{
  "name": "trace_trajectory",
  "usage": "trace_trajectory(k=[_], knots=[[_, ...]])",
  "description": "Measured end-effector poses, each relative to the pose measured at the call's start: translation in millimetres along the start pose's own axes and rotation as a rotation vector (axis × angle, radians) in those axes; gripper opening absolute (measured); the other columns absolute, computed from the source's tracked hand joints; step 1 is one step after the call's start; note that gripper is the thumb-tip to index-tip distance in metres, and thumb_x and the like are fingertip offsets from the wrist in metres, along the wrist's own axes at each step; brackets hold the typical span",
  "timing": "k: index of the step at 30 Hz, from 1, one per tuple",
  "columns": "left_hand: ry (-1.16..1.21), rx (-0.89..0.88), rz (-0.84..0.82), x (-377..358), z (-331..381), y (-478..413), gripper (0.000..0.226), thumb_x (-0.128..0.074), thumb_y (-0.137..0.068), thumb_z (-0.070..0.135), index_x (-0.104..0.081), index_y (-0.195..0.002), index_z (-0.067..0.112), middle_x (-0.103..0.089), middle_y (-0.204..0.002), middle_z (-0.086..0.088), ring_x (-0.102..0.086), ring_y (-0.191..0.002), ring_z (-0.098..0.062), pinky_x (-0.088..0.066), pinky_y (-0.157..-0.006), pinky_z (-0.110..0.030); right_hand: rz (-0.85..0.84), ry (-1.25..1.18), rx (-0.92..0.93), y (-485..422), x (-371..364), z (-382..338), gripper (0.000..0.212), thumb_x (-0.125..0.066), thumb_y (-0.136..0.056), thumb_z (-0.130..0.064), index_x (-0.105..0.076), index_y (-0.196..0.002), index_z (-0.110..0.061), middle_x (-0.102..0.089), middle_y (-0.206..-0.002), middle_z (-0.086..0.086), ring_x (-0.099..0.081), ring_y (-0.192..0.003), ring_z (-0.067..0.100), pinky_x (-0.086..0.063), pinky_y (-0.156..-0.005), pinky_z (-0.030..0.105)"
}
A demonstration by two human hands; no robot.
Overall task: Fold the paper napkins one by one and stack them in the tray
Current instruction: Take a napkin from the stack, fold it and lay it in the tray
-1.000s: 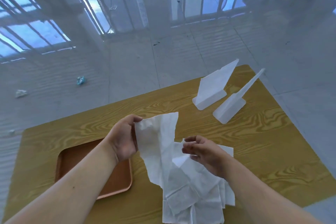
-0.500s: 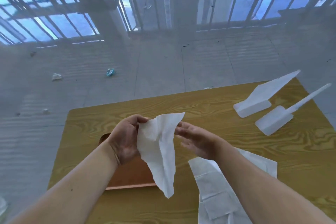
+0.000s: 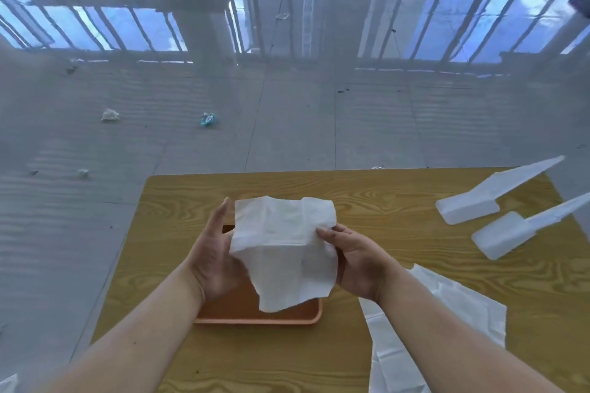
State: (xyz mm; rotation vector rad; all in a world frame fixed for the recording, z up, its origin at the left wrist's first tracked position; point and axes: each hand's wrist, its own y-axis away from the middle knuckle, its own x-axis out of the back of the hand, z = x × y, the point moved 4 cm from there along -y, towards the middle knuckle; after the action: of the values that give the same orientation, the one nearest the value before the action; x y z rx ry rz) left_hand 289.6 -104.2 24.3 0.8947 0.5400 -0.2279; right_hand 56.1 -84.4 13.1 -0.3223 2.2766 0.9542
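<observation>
Over table (image 3: 399, 201): napkin (image 3: 284, 249) between fingers (image 3: 325, 232)

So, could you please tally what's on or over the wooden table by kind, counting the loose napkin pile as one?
Held napkin: 1
Loose napkin pile: 1
Orange tray: 1
White plastic pieces: 2
Total: 5
The tray's inside is mostly hidden behind the napkin, held by the left hand and right hand.
</observation>
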Motion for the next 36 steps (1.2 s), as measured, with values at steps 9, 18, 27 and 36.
trace_trajectory(k=[9,18,27,36], knots=[[-0.296,-0.1,0.131,16.3,-11.9,2.2,0.035,-0.075,-0.093,0.019,-0.073,-0.125,0.003,-0.074,-0.123,-0.024,-0.075,-0.097,-0.03,-0.063,-0.078,-0.046,0.09,0.202,0.043,6.8,3.0,-15.4,0.065,-0.082,-0.083,-0.017,-0.055,-0.143,-0.012,-0.072,-0.127,0.016,-0.07,-0.107,0.032,-0.057,-0.091,0.05],[-0.607,-0.24,0.263,20.5,11.0,5.4,0.083,-0.085,-0.087,0.011,-0.04,-0.156,0.026,-0.082,-0.103,-0.014,-0.08,-0.095,-0.025,-0.061,-0.081,-0.032,0.357,0.71,0.167,2.5,10.3,-22.3,0.104,-0.072,-0.083,-0.009,-0.014,-0.162,-0.044,-0.067,-0.126,0.019,-0.069,-0.104,0.027,-0.057,-0.098,0.047],[-1.113,-0.397,0.411,24.2,21.3,-2.4,0.013,-0.083,-0.086,0.031,-0.075,-0.085,0.041,-0.074,-0.07,0.014,-0.059,-0.055,0.0,-0.052,-0.061,-0.031,0.51,1.36,0.262,4.1,4.3,-37.6,0.028,-0.056,-0.094,-0.016,-0.068,-0.116,-0.028,-0.07,-0.094,-0.004,-0.062,-0.071,0.01,-0.051,-0.058,0.027],[-1.309,-0.589,0.386,0.6,41.1,6.2,0.011,-0.074,-0.092,0.043,-0.068,-0.085,0.037,-0.069,-0.111,0.024,-0.062,-0.106,-0.007,-0.048,-0.089,-0.034,0.559,1.568,0.228,6.2,6.3,-44.2,0.021,-0.055,-0.093,-0.032,-0.069,-0.108,-0.027,-0.057,-0.114,-0.001,-0.044,-0.122,0.022,-0.035,-0.094,0.033]])
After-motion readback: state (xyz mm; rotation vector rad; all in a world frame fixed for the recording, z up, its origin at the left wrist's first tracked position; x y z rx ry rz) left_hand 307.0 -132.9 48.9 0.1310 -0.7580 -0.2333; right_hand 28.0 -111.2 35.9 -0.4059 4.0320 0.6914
